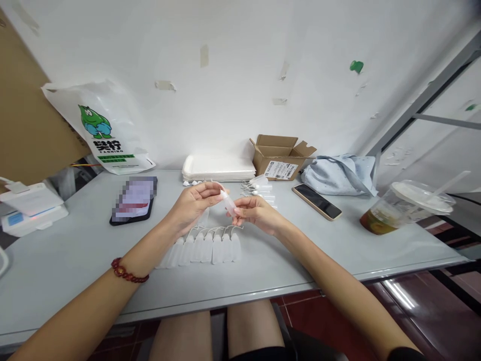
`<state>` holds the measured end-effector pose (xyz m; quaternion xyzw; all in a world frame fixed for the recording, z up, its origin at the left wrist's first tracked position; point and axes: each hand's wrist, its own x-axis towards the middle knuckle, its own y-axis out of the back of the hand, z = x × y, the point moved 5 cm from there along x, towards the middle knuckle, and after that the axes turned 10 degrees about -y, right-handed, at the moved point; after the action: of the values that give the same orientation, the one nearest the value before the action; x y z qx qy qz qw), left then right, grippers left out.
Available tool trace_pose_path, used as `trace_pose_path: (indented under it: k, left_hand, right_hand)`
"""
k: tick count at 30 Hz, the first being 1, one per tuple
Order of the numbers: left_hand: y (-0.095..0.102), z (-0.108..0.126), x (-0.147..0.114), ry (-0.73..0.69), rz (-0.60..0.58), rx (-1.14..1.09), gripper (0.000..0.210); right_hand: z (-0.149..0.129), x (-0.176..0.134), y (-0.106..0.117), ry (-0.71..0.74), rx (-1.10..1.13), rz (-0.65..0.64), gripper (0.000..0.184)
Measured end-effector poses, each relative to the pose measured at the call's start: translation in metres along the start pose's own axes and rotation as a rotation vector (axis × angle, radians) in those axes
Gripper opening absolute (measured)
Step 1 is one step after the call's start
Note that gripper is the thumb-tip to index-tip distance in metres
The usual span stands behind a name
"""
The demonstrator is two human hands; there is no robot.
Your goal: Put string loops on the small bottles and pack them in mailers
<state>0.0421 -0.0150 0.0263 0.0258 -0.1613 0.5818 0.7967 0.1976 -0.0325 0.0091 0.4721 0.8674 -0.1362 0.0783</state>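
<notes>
Between my two hands, above the table, is a small translucent white bottle (228, 202), held tilted. The fingers of my left hand (193, 204) pinch its white top end. My right hand (257, 213) grips the lower end of its body. Just below lies a row of similar translucent bottles (207, 249) with thin white cords at their tops. Further back, more translucent bottles (265, 189) with cords lie in front of the cardboard box, partly behind my right hand.
White trays (220, 168) are stacked by the wall beside an open cardboard box (280, 158). To the right are a phone (317, 201), a light blue cloth bag (338, 173) and a lidded drink cup (402, 208). At left are another phone (134, 200), a printed bag (101, 130) and a white device (32, 208).
</notes>
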Motion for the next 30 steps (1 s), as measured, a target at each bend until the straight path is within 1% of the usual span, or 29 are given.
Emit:
trace_pose_path:
  k: [4, 6, 10, 12, 17, 19, 22, 24, 27, 30]
  left_hand:
    - [0.000, -0.001, 0.000, 0.015, -0.031, -0.058, 0.027]
    - [-0.001, -0.002, 0.000, 0.031, -0.028, -0.069, 0.026]
    - [-0.001, 0.000, -0.001, 0.024, -0.025, -0.039, 0.021]
    - [-0.001, 0.002, -0.001, 0.006, -0.041, 0.032, 0.017]
    - [-0.002, 0.010, -0.001, -0.057, -0.068, 0.326, 0.022]
    - [-0.003, 0.013, -0.001, -0.075, -0.081, 0.371, 0.023]
    - [-0.004, 0.014, -0.001, -0.052, -0.105, 0.374, 0.024]
    - [-0.004, 0.012, -0.001, -0.025, -0.102, 0.381, 0.024]
    - [-0.002, 0.008, -0.002, 0.016, -0.069, 0.381, 0.024]
    - [-0.003, 0.002, -0.003, 0.080, -0.081, 0.339, 0.027]
  right_hand:
    - [-0.002, 0.000, -0.006, 0.018, 0.067, -0.106, 0.025]
    - [-0.001, 0.000, -0.007, 0.021, 0.072, -0.137, 0.027]
    - [-0.001, 0.000, -0.007, 0.043, 0.013, -0.101, 0.026]
    - [-0.001, 0.000, -0.007, 0.059, -0.016, -0.075, 0.026]
    - [-0.005, -0.003, -0.004, 0.075, -0.080, -0.043, 0.026]
    - [-0.007, -0.005, -0.004, 0.071, -0.099, -0.030, 0.025]
    - [-0.011, -0.006, -0.002, 0.085, -0.132, 0.039, 0.023]
    - [-0.013, -0.007, 0.001, 0.127, -0.190, 0.142, 0.024]
    - [-0.017, -0.007, 0.006, 0.223, -0.289, 0.296, 0.026]
    - [-0.018, -0.006, 0.009, 0.287, -0.325, 0.346, 0.023]
